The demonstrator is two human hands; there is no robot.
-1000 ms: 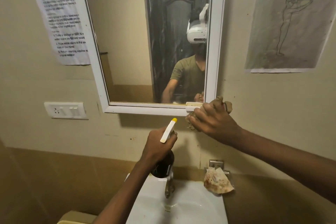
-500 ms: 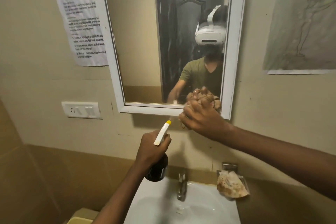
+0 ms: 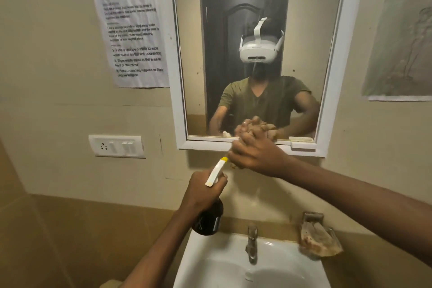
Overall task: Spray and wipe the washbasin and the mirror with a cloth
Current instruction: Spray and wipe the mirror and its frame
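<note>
The fingers of the right hand are curled tight round a crumpled brown cloth, which is bunched into a wad and pressed against the bottom edge of the white-framed rectangular wall mirror. A wad is probably preferred here so that firm pressure can be put on the narrow strip where glass meets frame. Only a little of the cloth is seen past the knuckles, beside its own reflection.

The fingers of the left hand are wrapped round the neck of a dark brown spray bottle with a white, yellow-tipped trigger head; whether a finger rests on the trigger cannot be told. The bottle is held upright just below the wiping hand, nozzle towards the wall, seemingly so that it is ready for another spray without being set down.

Below both arms the white ceramic washbasin is fixed to the wall, a metal tap at its back edge. To the right of the tap a stained, crumpled wrapper is lodged in a small wall-mounted metal soap holder. The mirror's lower edge is judged to be the step in hand.
</note>
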